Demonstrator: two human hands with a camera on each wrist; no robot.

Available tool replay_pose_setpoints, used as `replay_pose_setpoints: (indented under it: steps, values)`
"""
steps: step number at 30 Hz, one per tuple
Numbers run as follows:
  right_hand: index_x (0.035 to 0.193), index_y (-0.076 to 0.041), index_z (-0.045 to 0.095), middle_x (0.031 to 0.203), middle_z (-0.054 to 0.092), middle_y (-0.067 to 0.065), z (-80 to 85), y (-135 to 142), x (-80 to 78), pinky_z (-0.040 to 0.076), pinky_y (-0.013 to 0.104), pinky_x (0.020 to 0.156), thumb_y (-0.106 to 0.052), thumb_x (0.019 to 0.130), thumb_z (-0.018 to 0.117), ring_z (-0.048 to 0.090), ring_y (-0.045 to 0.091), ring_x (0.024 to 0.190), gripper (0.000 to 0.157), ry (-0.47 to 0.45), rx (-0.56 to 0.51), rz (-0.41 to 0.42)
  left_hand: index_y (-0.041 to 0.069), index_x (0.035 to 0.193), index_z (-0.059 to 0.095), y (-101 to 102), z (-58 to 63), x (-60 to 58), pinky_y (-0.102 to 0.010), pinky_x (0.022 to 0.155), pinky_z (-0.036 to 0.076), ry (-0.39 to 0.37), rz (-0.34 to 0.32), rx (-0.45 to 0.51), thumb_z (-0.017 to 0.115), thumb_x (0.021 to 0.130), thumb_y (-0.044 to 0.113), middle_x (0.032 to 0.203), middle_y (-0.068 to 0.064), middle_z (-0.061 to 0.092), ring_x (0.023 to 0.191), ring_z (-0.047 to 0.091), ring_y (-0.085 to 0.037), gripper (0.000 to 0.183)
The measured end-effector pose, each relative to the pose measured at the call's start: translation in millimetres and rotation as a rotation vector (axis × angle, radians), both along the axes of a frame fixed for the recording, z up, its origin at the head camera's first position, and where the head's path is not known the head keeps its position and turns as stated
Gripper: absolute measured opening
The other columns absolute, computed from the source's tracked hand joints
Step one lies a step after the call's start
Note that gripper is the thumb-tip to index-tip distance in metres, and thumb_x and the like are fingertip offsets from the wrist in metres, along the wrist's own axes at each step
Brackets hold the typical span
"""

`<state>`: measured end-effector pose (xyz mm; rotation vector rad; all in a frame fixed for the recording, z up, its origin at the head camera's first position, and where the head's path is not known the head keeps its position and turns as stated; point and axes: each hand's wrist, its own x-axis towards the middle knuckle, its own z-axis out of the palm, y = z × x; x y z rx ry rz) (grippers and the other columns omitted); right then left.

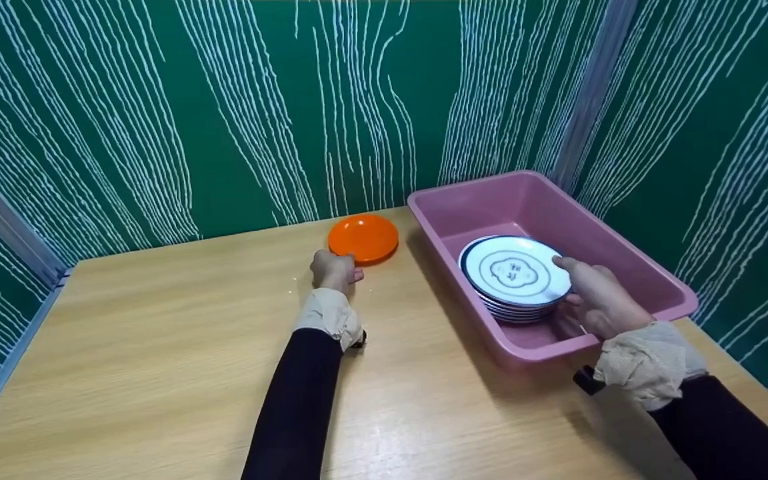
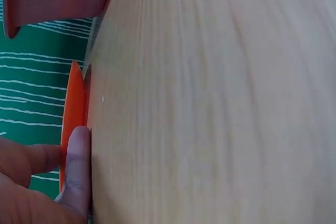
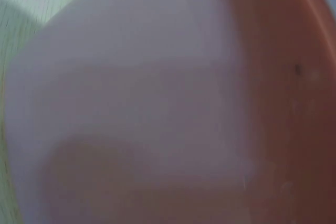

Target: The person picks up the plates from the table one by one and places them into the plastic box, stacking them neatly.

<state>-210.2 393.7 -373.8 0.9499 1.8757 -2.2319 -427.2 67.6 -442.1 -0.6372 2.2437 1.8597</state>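
Observation:
At the near-left edge of an orange plate point(image 1: 363, 238), my left hand point(image 1: 333, 270) pinches its rim. The left wrist view shows the orange plate point(image 2: 73, 108) edge-on, between the thumb and a finger point(image 2: 79, 161). My right hand point(image 1: 601, 300) grips the right rim of a white plate point(image 1: 516, 270) with a printed centre, thumb on top and fingers beneath. That plate lies tilted on a stack of several plates point(image 1: 517, 313) inside a pink basin point(image 1: 544, 200). Whether the right fingers also hold lower plates cannot be told. The right wrist view shows mostly the blurred basin wall.
The basin stands at the right of a wooden table point(image 1: 177, 360), near its far edge. Green panels with white wavy lines point(image 1: 237, 100) rise behind the table and at both sides. A metal post point(image 1: 591, 93) stands at the back right corner.

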Motion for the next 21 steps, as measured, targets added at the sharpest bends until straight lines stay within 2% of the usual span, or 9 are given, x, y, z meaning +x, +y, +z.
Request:
replay_pose_setpoints:
  steps: [6,8,10,12,15,18,19,21]
  values:
    - [0.137,-0.021,0.041,0.113,0.062,-0.006,2.3,-1,0.1,0.048,0.027,0.092,-0.043,0.105,0.049,0.055,0.014,0.112,0.040,-0.042,-0.002,0.000,0.000,0.135,0.051,-5,1.8,1.4,-0.026,0.066,0.062,-0.002,0.008,0.013,0.059,0.094,-0.004,0.092,-0.011,0.070,0.070,0.074,-0.021,0.042]
    - [0.130,-0.022,0.044,0.111,0.063,-0.006,3.8,-1,0.7,0.048,0.027,0.089,-0.043,0.106,0.049,0.055,0.013,0.111,0.033,-0.047,-0.009,-0.006,0.000,0.136,0.050,-6,2.9,2.6,-0.026,0.068,0.062,-0.005,0.006,0.023,0.059,0.094,-0.004,0.095,-0.012,0.068,0.071,0.074,-0.021,0.043]
    - [0.120,-0.024,0.046,0.105,0.066,-0.007,4.6,0,1.1,0.049,0.025,0.081,-0.043,0.105,0.050,0.059,0.012,0.104,0.024,-0.052,-0.024,-0.018,-0.001,0.137,0.050,-8,3.7,3.9,-0.026,0.069,0.062,-0.007,0.006,0.034,0.059,0.095,-0.005,0.098,-0.013,0.068,0.072,0.073,-0.022,0.043]
    - [0.119,-0.024,0.046,0.102,0.065,-0.008,5.0,1,1.2,0.048,0.024,0.075,-0.042,0.105,0.050,0.060,0.011,0.099,0.023,-0.052,-0.039,-0.022,-0.002,0.138,0.048,-9,3.9,5.1,-0.027,0.070,0.062,0.002,0.014,0.063,0.058,0.094,-0.007,0.102,-0.014,0.067,0.073,0.073,-0.023,0.045]
    - [0.140,-0.022,0.040,0.113,0.062,-0.006,4.6,1,0.6,0.050,0.024,0.082,-0.042,0.106,0.049,0.058,0.011,0.104,0.041,-0.038,-0.036,-0.022,-0.005,0.141,0.046,-11,4.2,7.2,-0.028,0.070,0.062,0.034,0.023,0.126,0.056,0.094,-0.012,0.110,-0.016,0.064,0.076,0.072,-0.023,0.049]
    - [0.161,-0.019,0.017,0.128,0.053,-0.003,3.6,1,-0.3,0.048,0.027,0.099,-0.041,0.107,0.048,0.052,0.012,0.117,0.066,-0.024,-0.021,-0.023,-0.006,0.141,0.046,-14,5.3,10.7,-0.028,0.069,0.063,0.066,0.032,0.185,0.055,0.094,-0.013,0.114,-0.018,0.063,0.079,0.072,-0.024,0.048]
    - [0.164,-0.018,0.009,0.132,0.050,-0.002,3.3,1,-0.2,0.046,0.029,0.105,-0.041,0.107,0.047,0.050,0.013,0.122,0.073,-0.016,-0.019,-0.022,-0.006,0.140,0.046,-14,6.2,12.2,-0.028,0.069,0.063,0.079,0.034,0.194,0.056,0.094,-0.012,0.114,-0.018,0.063,0.080,0.072,-0.024,0.047]
    - [0.164,-0.018,0.009,0.132,0.050,-0.002,2.1,2,-0.3,0.045,0.029,0.105,-0.042,0.107,0.048,0.050,0.012,0.121,0.073,-0.002,-0.025,-0.024,-0.007,0.137,0.047,-14,8.5,16.1,-0.028,0.069,0.063,0.103,0.035,0.218,0.057,0.097,-0.009,0.114,-0.019,0.063,0.082,0.071,-0.025,0.042]
